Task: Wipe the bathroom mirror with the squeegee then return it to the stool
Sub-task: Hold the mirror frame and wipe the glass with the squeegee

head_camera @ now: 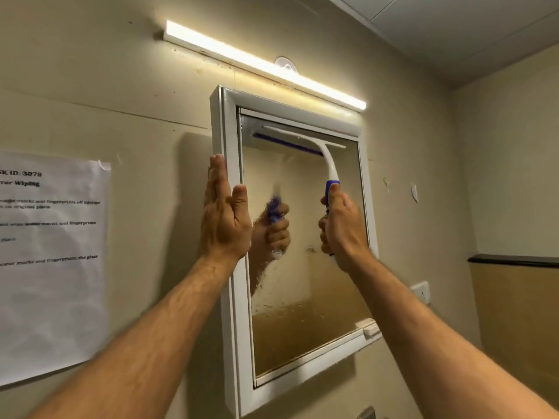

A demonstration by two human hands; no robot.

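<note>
Two bare forearms rise from the bottom corners toward the mirror [302,237]. At about nine o'clock on its white frame [233,182], the left hand [225,219] lies flat with straight fingers together, steadying the edge and holding nothing. At about three o'clock, the right hand [341,228] has its fingers curled tightly round the blue grip of the squeegee [305,143]. Its white neck curves up to the blade, which lies across the glass near twelve o'clock, just under the top frame. Droplets and haze cover the glass below, so the wiping looks barely begun. I judge the squeegee light and stiff, with a soft rubber edge, best held low on the grip. Wet glass could let it skid. No stool is visible.
</note>
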